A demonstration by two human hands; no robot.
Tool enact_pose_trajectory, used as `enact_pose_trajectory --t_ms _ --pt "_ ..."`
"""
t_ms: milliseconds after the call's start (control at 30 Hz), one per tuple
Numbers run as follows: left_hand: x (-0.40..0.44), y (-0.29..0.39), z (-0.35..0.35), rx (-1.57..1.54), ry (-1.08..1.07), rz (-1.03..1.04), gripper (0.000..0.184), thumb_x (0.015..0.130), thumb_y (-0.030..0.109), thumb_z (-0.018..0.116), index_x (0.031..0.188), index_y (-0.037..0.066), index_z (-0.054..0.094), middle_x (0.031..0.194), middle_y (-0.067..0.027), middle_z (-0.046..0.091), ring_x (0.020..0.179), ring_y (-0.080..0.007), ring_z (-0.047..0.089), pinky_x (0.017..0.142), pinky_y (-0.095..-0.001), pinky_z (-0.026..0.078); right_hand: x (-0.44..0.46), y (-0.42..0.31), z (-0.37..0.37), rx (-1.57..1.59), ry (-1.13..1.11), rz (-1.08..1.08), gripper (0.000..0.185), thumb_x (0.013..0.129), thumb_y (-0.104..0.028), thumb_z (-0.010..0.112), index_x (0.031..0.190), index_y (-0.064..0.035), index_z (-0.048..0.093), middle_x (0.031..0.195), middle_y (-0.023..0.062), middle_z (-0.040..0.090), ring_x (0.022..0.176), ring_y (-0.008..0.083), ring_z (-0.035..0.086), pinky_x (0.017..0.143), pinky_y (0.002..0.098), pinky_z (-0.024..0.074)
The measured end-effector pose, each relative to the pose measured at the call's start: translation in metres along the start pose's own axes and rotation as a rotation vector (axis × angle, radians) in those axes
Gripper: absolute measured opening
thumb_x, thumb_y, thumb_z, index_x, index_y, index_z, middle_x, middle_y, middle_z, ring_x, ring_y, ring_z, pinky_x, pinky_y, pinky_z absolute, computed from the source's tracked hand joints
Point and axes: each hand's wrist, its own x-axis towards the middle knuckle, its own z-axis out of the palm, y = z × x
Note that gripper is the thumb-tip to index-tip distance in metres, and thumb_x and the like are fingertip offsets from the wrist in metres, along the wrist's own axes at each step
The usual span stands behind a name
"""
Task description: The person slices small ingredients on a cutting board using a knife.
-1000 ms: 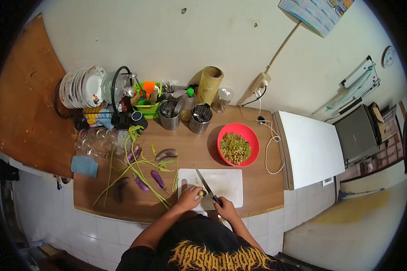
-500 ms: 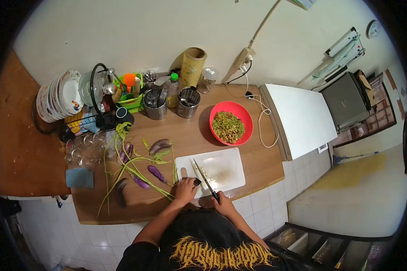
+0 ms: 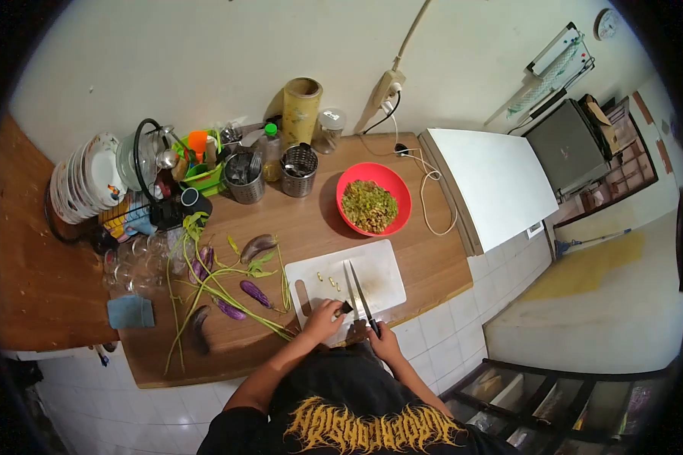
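Observation:
My left hand (image 3: 323, 321) is closed round a small dark piece at the lower left of the white cutting board (image 3: 387, 267); the piece is too small to name. In my right hand (image 3: 385, 342) is the black handle of a knife (image 3: 361, 292), its blade pointing away from me over the board. A few small pale pieces (image 3: 332, 282) lie on the board, left of the blade. Beyond the board stands a red bowl (image 3: 403, 199) with chopped green and brown food in it. Purple eggplants (image 3: 256, 293) and long green beans (image 3: 231, 302) lie left of the board.
Steel utensil holders (image 3: 244, 190), a bottle (image 3: 271, 146) and a yellow cylinder (image 3: 301, 114) stand along the wall. A plate rack (image 3: 99, 180) is at the left, with a blue cloth (image 3: 130, 312) below it. A white cable (image 3: 430, 220) runs beside a white box-like surface (image 3: 489, 186).
The view has shifted, so the bowl and counter items appear farther left and higher. More small pale pieces show on the board. The knife has moved right, away from my left hand.

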Motion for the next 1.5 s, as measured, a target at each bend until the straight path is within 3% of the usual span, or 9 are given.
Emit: enact_pose_trajectory --t_ms 33,167,233,333,500,600,700,1000,1500 --pt "0.002 0.005 0.007 -0.003 -0.045 0.01 0.035 0.088 0.021 0.072 0.116 0.002 0.065 0.108 -0.0153 0.066 0.1 -0.0376 0.065 0.088 -0.0447 0.053 0.0 0.002 -0.003 0.01 -0.017 0.018 0.045 0.099 -0.043 0.059 0.104 0.0008 0.061 0.086 0.0287 0.068 0.085 0.0482 0.067 0.074 0.0514 0.0517" --pt "0.032 0.006 0.042 0.156 -0.079 0.131 0.033 0.09 0.021 0.069 0.119 0.005 0.066 0.111 -0.0132 0.065 0.105 -0.0352 0.063 0.092 -0.0458 0.051 0.003 0.02 -0.012 0.011 0.045 0.077 0.045 0.099 -0.043 0.058 0.104 0.0017 0.061 0.085 0.0294 0.068 0.086 0.0493 0.067 0.074 0.0526 0.0513" --pt "0.047 0.0 0.055 0.398 -0.095 0.17 0.033 0.09 0.023 0.068 0.12 0.009 0.067 0.111 -0.0105 0.065 0.11 -0.0323 0.061 0.096 -0.0477 0.046 0.007 0.021 -0.019 -0.077 0.086 0.038 0.04 0.101 -0.039 0.055 0.099 0.0006 0.06 0.067 0.0203 0.065 0.056 0.0325 0.068 0.056 0.0438 0.0527" --pt "0.069 -0.005 0.069 0.409 -0.12 0.194 0.032 0.09 0.024 0.068 0.12 0.011 0.068 0.109 -0.0086 0.064 0.113 -0.0304 0.059 0.099 -0.048 0.042 0.017 0.014 -0.036 -0.176 0.076 0.005 0.042 0.103 -0.04 0.052 0.097 0.0015 0.059 0.063 0.0193 0.064 0.049 0.0312 0.066 0.052 0.0446 0.053" --pt "0.074 -0.005 0.072 0.445 -0.119 0.227 0.03 0.089 0.024 0.068 0.116 0.01 0.069 0.107 -0.0088 0.064 0.109 -0.0304 0.059 0.096 -0.0471 0.044 0.026 -0.014 -0.057 -0.271 -0.067 0.135 0.046 0.102 -0.041 0.049 0.104 0.0024 0.061 0.091 0.0328 0.068 0.093 0.0502 0.066 0.083 0.0558 0.0517" --pt "0.074 -0.003 0.072 0.467 -0.112 0.241 0.027 0.088 0.021 0.068 0.113 0.01 0.069 0.106 -0.0091 0.064 0.109 -0.0308 0.059 0.095 -0.0469 0.044 0.028 -0.033 -0.062 -0.277 -0.121 0.192 0.05 0.103 -0.042 0.046 0.111 0.0049 0.06 0.102 0.0341 0.068 0.099 0.0508 0.066 0.089 0.0582 0.0507" --pt "0.075 0.004 0.066 0.46 -0.145 0.241 0.026 0.085 0.019 0.068 0.108 0.007 0.069 0.105 -0.0114 0.064 0.106 -0.0337 0.061 0.093 -0.0485 0.045 0.028 -0.036 -0.055 -0.285 -0.085 0.174 0.047 0.102 -0.039 0.048 0.105 0.0057 0.06 0.093 0.0327 0.068 0.091 0.0503 0.067 0.083 0.0569 0.0519" --pt "0.08 0.003 0.068 0.438 -0.145 0.25 0.021 0.086 0.018 0.068 0.102 0.006 0.068 0.107 -0.0122 0.065 0.106 -0.0343 0.06 0.091 -0.0487 0.046 0.027 -0.028 -0.033 -0.202 -0.053 0.209 0.044 0.103 -0.039 0.047 0.107 0.0039 0.058 0.089 0.0324 0.069 0.086 0.0505 0.067 0.079 0.0581 0.0531" --pt "0.087 0.002 0.071 0.42 -0.18 0.262 0.022 0.088 0.016 0.07 0.107 0.005 0.068 0.108 -0.0124 0.064 0.107 -0.0356 0.059 0.096 -0.0484 0.044 0.035 -0.026 -0.046 -0.091 -0.051 0.195 0.041 0.104 -0.038 0.047 0.107 0.0006 0.061 0.089 0.0283 0.07 0.086 0.0475 0.069 0.076 0.0566 0.0544"
